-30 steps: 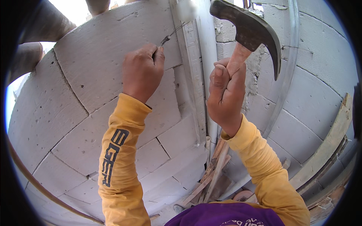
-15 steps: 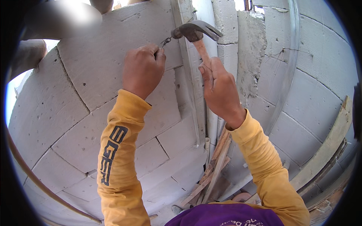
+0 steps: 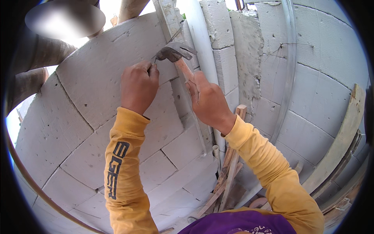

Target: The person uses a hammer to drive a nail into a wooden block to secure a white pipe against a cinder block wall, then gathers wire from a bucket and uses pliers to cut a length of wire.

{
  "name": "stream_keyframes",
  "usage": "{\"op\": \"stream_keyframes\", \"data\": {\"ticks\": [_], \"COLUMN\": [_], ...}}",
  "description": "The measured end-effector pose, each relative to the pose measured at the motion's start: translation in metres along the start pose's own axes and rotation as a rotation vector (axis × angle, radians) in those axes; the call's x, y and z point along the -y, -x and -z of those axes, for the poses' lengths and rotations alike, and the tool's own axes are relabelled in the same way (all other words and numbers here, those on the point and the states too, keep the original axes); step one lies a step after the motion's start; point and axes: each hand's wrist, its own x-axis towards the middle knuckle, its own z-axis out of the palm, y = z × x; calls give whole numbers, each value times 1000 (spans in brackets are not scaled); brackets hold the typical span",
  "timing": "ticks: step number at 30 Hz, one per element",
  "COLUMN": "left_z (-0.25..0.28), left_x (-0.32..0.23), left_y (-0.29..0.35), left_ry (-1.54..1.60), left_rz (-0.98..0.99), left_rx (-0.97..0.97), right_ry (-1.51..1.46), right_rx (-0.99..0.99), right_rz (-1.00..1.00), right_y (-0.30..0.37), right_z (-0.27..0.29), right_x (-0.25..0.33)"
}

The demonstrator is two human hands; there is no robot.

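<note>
My right hand [image 3: 210,97] is closed round the wooden handle of a claw hammer [image 3: 170,52], held up in front of the block wall [image 3: 113,50]. The hammer's striking face points left, and its claw points right. To its left, my left hand [image 3: 139,85] is closed in a pinch against the wall. A thin dark piece of metal [image 3: 155,60], like a nail or wire, stands up from its fingertips, right beside the hammer's face. The frame does not show whether hammer and metal touch. My fingers hide its lower part.
Behind the hammer runs an upright metal channel [image 3: 165,19], with a white pipe [image 3: 202,39] alongside. Wooden strips [image 3: 230,163] lean in the corner below. Long boards [image 3: 343,140] lean at the right. Large brown pipes [image 3: 46,52] cross the upper left; a brown hose [image 3: 39,191] curves below.
The hammer has moved left and down, bringing its face close to my left fingertips. Less of the thin metal shows above my left hand. The view has shifted slightly.
</note>
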Motion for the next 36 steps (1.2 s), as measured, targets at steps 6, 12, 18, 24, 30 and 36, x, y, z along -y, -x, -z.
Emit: {"op": "stream_keyframes", "data": {"ticks": [6, 12, 18, 24, 30, 36], "left_z": [-1, -5, -27, -61, -64, -65], "left_x": [-2, -19, -44, -37, -39, -34], "left_y": [1, 20, 36, 37, 37, 36], "left_ry": [-21, 107, 148, 148, 235, 256], "left_rz": [26, 171, 227, 179, 201, 188], "left_rx": [35, -147, 104, 165, 238, 252], "right_ry": [-5, 24, -49, 83, 38, 49], "right_rx": [-14, -250, -588, -198, -257, -252], "right_rz": [25, 29, 100, -2, -14, -48], "right_y": [-1, -26, -61, -66, -69, -64], "right_z": [-1, 40, 45, 40, 34, 35], "right_x": [-9, -18, -20, -36, -36, -32]}}
